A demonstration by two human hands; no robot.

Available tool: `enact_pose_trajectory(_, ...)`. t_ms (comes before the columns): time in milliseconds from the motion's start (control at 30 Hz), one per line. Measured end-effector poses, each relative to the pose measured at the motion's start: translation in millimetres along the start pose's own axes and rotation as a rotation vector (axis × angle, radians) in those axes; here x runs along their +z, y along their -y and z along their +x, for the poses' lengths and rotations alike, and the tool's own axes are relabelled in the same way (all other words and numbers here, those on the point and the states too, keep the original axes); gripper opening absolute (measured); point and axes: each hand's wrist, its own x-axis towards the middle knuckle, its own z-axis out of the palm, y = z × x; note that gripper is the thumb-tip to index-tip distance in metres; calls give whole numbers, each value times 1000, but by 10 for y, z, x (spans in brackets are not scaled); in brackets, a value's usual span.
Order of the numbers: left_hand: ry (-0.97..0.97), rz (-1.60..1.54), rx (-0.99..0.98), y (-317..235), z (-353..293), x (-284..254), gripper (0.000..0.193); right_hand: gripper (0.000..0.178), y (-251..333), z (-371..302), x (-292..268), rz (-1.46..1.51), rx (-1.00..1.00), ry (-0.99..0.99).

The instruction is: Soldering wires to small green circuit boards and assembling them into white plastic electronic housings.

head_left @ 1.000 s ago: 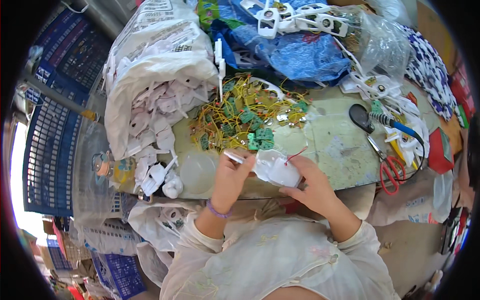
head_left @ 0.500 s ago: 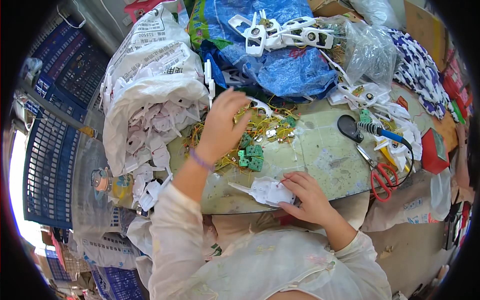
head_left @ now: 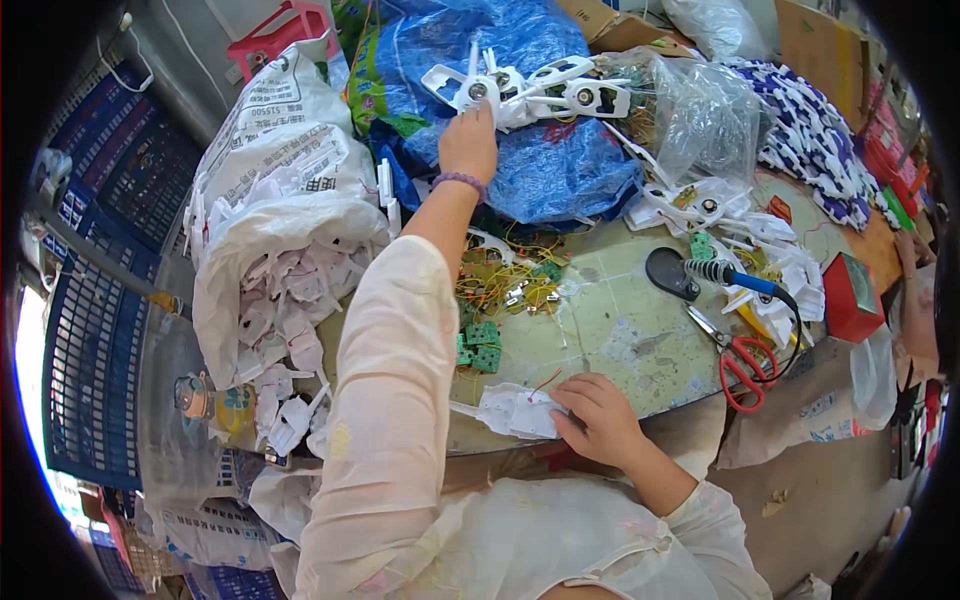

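Note:
My left hand (head_left: 468, 145) is stretched out to the far side of the bench, fingers together at the lower edge of a white plastic frame (head_left: 479, 90) with a round metal-centred part. That frame lies with similar ones (head_left: 584, 97) on a blue plastic bag (head_left: 575, 160); the exact grip of the fingertips is hidden. At the near edge my right hand (head_left: 601, 418) is closed on the right end of a white plastic shell (head_left: 515, 412), from which a thin red wire sticks up. Green circuit boards (head_left: 484, 347) and tangled yellow wires (head_left: 508, 278) lie between.
A white sack (head_left: 285, 180) of white plastic parts spills open at left. To the right are a soldering iron (head_left: 750, 282), a black oval holder (head_left: 668, 272), red-handled scissors (head_left: 745, 365), a red box (head_left: 852, 297) and more white frames (head_left: 705, 207).
My left hand has moved from above the wire pile up and away to the frames on the blue bag. My right hand stays on the shell. The whole view has shifted slightly.

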Motion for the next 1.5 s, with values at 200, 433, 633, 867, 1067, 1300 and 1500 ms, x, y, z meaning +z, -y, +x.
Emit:
enact_pose_trajectory(200, -152, -818, -215, 10, -296, -700, 76, 23, 39, 4, 1, 50, -19, 3)
enact_pose_trajectory(433, 133, -1599, -283, -572, -1424, -1506, 91, 25, 69, 46, -94, 567, 480, -158)
enact_pose_trajectory(633, 209, -1224, -138, -931, -2320, -1525, 96, 56, 244, 685, -241, 323, 261, -183)
enact_pose_trajectory(867, 44, -1194, -401, -698, -2475, -1419, 74, 41, 114, 809, -315, 716, 508, -19)
enact_pose_trajectory(1067, 786, -1943, -540, -658, -2446, -1464, 67, 38, 53, 816, -297, 1241, 554, 63)
enact_pose_trajectory(1300, 748, -1821, -713, -591, -2528, -1471, 49, 47, -373, 605, -175, 1798, 861, -7)
enact_pose_trajectory(1500, 878, -1920, -893, -562, -2427, -1434, 48, 41, -294, 604, -165, 1475, 1013, 101)
